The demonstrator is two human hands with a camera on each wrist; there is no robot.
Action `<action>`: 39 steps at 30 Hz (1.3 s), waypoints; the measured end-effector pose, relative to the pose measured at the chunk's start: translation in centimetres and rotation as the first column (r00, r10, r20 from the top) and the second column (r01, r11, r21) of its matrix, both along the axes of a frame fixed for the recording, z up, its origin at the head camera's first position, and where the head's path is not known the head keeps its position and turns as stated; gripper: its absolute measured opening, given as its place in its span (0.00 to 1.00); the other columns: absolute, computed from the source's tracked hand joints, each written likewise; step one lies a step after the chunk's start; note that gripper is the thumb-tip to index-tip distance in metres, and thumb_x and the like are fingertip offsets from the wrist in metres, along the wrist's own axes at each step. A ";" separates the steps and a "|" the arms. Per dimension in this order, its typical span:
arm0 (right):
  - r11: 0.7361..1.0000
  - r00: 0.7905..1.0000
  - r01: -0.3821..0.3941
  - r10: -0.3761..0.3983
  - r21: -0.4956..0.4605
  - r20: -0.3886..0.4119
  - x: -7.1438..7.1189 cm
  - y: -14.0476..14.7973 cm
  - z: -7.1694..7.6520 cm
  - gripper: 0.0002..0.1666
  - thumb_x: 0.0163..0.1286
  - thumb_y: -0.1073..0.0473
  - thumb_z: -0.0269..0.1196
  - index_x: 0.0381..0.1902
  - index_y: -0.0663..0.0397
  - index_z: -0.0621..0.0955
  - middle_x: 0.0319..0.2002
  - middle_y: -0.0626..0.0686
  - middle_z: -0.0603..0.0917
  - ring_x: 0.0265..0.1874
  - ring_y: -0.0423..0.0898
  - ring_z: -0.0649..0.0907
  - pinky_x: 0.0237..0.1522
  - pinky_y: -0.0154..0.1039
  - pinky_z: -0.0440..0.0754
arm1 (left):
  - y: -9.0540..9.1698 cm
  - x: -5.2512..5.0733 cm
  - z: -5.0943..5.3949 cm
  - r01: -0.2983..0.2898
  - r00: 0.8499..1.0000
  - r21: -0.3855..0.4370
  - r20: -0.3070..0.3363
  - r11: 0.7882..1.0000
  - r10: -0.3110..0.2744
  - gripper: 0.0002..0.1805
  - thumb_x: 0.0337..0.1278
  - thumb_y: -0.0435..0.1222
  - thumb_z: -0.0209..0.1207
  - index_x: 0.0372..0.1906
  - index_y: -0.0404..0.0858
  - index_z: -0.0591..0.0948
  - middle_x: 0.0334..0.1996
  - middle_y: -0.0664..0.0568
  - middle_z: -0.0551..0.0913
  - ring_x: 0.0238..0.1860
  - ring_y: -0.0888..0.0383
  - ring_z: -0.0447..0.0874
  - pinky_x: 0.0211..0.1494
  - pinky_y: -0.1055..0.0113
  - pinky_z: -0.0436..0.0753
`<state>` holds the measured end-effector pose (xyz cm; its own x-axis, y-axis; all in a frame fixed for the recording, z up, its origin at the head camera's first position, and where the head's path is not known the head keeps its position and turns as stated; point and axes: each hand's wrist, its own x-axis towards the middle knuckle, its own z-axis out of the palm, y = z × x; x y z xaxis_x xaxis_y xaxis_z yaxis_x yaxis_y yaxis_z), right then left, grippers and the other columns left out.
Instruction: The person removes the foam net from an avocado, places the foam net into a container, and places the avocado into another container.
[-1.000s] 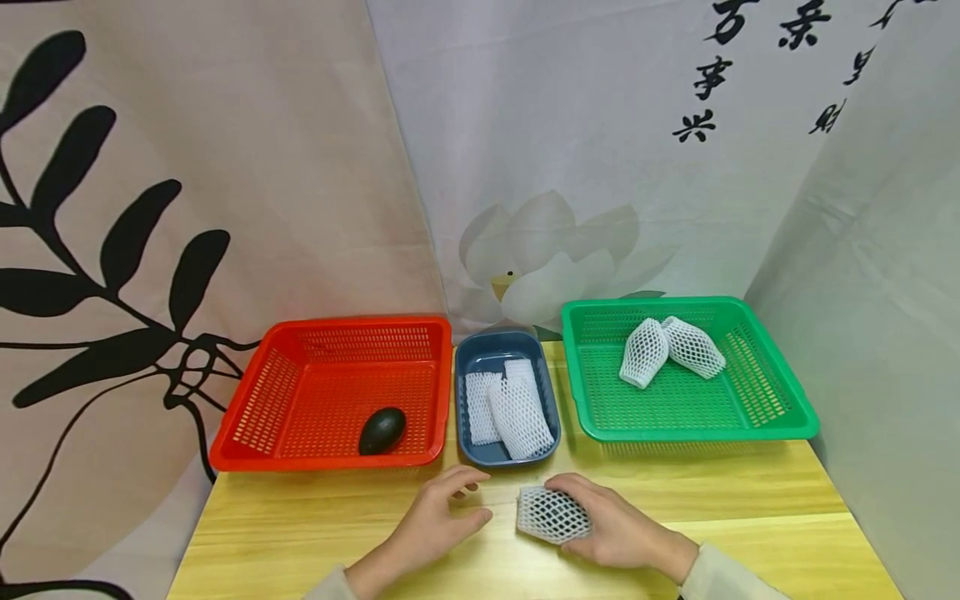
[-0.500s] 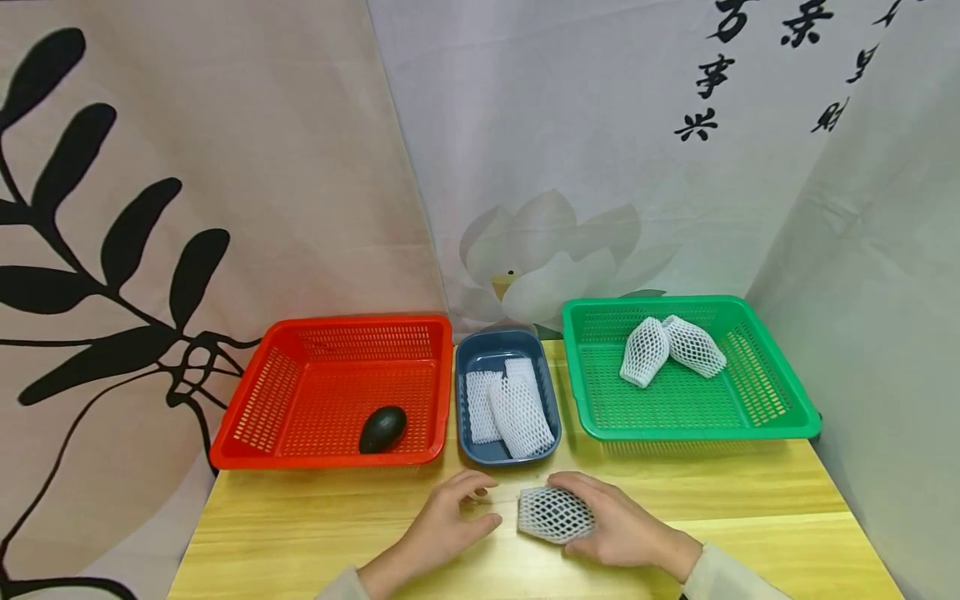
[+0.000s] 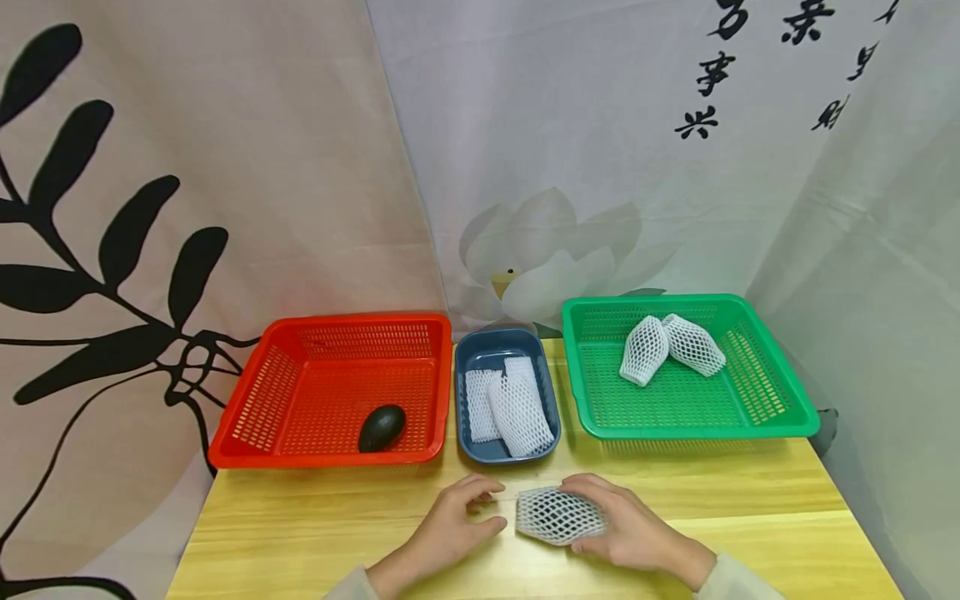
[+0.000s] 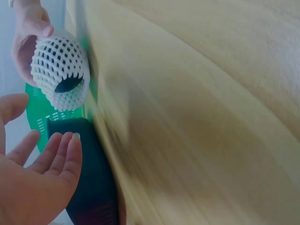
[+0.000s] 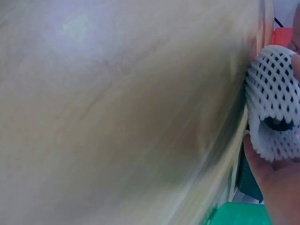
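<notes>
A dark avocado in a white foam net sleeve (image 3: 557, 517) lies on the wooden table in front of the blue tray. My right hand (image 3: 637, 527) holds its right end between thumb and fingers. Left of it, my left hand (image 3: 452, 523) hovers with loosely bent fingers, apart from the sleeve and holding nothing. In the left wrist view, dark skin shows through the mesh and the near open end of the sleeve (image 4: 58, 61). The right wrist view shows the other open end of the net (image 5: 274, 93), with the dark fruit inside.
A red basket (image 3: 255, 400) at the left holds a bare avocado (image 3: 382, 428). The blue tray (image 3: 483, 346) holds several flat foam nets (image 3: 519, 417). At the right, a green basket (image 3: 600, 417) contains two netted fruits (image 3: 643, 350). A printed cloth hangs behind.
My right hand has slid slightly right along the netted avocado, so more of the sleeve shows. My left hand has come a little to the right, closer to the net's left end.
</notes>
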<state>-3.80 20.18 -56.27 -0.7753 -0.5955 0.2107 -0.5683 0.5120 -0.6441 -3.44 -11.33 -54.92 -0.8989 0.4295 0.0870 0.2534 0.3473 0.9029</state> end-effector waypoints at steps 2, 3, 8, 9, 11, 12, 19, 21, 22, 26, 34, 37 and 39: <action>1.000 1.000 0.011 -0.011 -0.004 -0.013 0.1 0.1 -0.1 0.44 0.51 0.55 0.83 0.66 0.53 0.80 0.63 0.52 0.82 0.59 0.50 0.84 0.58 0.54 0.83 | 0.2 0.1 -0.1 0.002 1.000 -0.001 -0.002 1.000 -0.002 0.19 0.59 0.31 0.72 0.54 0.29 0.85 0.49 0.40 0.86 0.46 0.43 0.84 0.51 0.56 0.86; 1.000 1.000 0.014 -0.015 -0.006 -0.018 0.1 0.2 -0.1 0.44 0.50 0.55 0.83 0.66 0.52 0.80 0.62 0.51 0.83 0.58 0.50 0.84 0.59 0.54 0.83 | 0.3 0.1 -0.1 0.004 1.000 -0.001 -0.008 1.000 -0.004 0.19 0.59 0.31 0.72 0.54 0.29 0.85 0.48 0.40 0.86 0.46 0.43 0.84 0.50 0.56 0.86; 0.999 0.999 0.024 -0.025 -0.030 -0.031 0.1 0.6 -0.2 0.42 0.51 0.55 0.83 0.65 0.50 0.81 0.61 0.51 0.84 0.58 0.49 0.84 0.59 0.51 0.83 | 0.7 0.1 -0.3 0.011 1.000 0.005 0.000 1.000 -0.011 0.18 0.59 0.31 0.72 0.53 0.29 0.85 0.48 0.40 0.86 0.46 0.44 0.85 0.51 0.56 0.86; 0.999 0.999 0.024 -0.025 -0.037 -0.032 0.1 0.7 -0.2 0.42 0.51 0.54 0.83 0.64 0.50 0.81 0.61 0.51 0.84 0.58 0.49 0.84 0.59 0.51 0.83 | 0.8 0.1 -0.4 0.013 1.000 0.007 0.003 1.000 -0.013 0.18 0.59 0.31 0.72 0.53 0.30 0.85 0.48 0.40 0.86 0.46 0.44 0.85 0.51 0.57 0.86; 0.998 0.999 0.027 -0.028 -0.049 -0.033 0.2 0.9 -0.1 0.40 0.53 0.53 0.83 0.64 0.49 0.81 0.60 0.51 0.84 0.57 0.49 0.84 0.59 0.50 0.83 | 1.1 0.1 -0.5 0.016 1.000 0.009 0.013 1.000 -0.016 0.18 0.59 0.31 0.72 0.53 0.30 0.85 0.48 0.41 0.86 0.46 0.44 0.85 0.51 0.57 0.86; 0.998 0.999 0.029 -0.031 -0.056 -0.031 0.2 1.0 -0.1 0.39 0.54 0.53 0.82 0.64 0.49 0.81 0.60 0.51 0.84 0.57 0.49 0.84 0.59 0.50 0.83 | 1.2 0.1 -0.6 0.017 1.000 0.011 0.013 1.000 -0.017 0.18 0.59 0.31 0.72 0.53 0.30 0.85 0.48 0.41 0.86 0.46 0.44 0.85 0.52 0.57 0.86; 0.996 0.999 0.039 -0.037 -0.076 0.026 0.2 1.5 -0.2 0.37 0.56 0.52 0.81 0.64 0.47 0.82 0.60 0.48 0.84 0.56 0.48 0.84 0.59 0.48 0.83 | 1.6 0.1 -0.7 0.017 1.000 0.021 -0.006 1.000 -0.017 0.17 0.59 0.32 0.72 0.52 0.30 0.86 0.46 0.41 0.86 0.46 0.44 0.85 0.51 0.57 0.86; 0.996 0.998 0.045 -0.041 -0.074 0.046 0.1 1.6 -0.2 0.38 0.56 0.52 0.81 0.65 0.46 0.82 0.60 0.47 0.84 0.56 0.47 0.84 0.59 0.48 0.83 | 1.7 0.1 -0.8 0.019 1.000 0.021 -0.007 1.000 -0.019 0.17 0.59 0.32 0.72 0.52 0.30 0.85 0.46 0.41 0.86 0.46 0.44 0.86 0.51 0.57 0.86; 0.996 0.997 0.046 -0.041 -0.076 0.058 0.1 1.7 -0.3 0.38 0.56 0.53 0.81 0.65 0.47 0.82 0.59 0.48 0.84 0.56 0.47 0.84 0.59 0.48 0.83 | 1.7 0.1 -0.7 0.020 1.000 0.023 -0.007 1.000 -0.020 0.17 0.60 0.32 0.72 0.52 0.30 0.85 0.47 0.41 0.86 0.45 0.44 0.86 0.51 0.58 0.86; 0.995 0.996 0.041 -0.034 -0.089 0.087 -0.1 2.0 -0.4 0.37 0.57 0.54 0.81 0.65 0.48 0.82 0.59 0.49 0.85 0.55 0.46 0.85 0.59 0.45 0.83 | 2.0 0.1 -0.6 0.021 1.000 0.029 0.001 0.999 -0.021 0.17 0.60 0.32 0.71 0.53 0.30 0.85 0.48 0.40 0.86 0.46 0.45 0.86 0.51 0.58 0.86; 0.993 0.990 0.032 -0.016 -0.116 0.143 -0.1 2.2 -0.3 0.36 0.60 0.52 0.79 0.66 0.52 0.82 0.58 0.51 0.86 0.55 0.45 0.85 0.58 0.36 0.81 | 2.4 0.0 -0.7 0.014 1.000 0.025 0.011 1.000 -0.014 0.17 0.60 0.32 0.71 0.53 0.30 0.86 0.47 0.40 0.86 0.46 0.44 0.86 0.51 0.57 0.86; 0.991 0.989 0.033 -0.013 -0.129 0.150 -0.1 2.2 -0.3 0.37 0.60 0.51 0.79 0.66 0.54 0.82 0.57 0.52 0.87 0.54 0.45 0.85 0.58 0.35 0.81 | 2.4 -0.1 -0.9 0.021 1.000 0.033 -0.006 0.999 -0.021 0.17 0.60 0.32 0.71 0.53 0.30 0.86 0.47 0.41 0.86 0.45 0.45 0.86 0.50 0.58 0.87; 0.990 0.989 0.031 -0.011 -0.136 0.149 -0.1 2.2 -0.3 0.37 0.60 0.52 0.79 0.66 0.54 0.82 0.57 0.53 0.87 0.54 0.44 0.85 0.57 0.34 0.81 | 2.5 -0.1 -0.9 0.024 1.000 0.038 -0.018 0.999 -0.024 0.16 0.60 0.31 0.71 0.52 0.30 0.86 0.47 0.41 0.86 0.45 0.45 0.86 0.50 0.58 0.87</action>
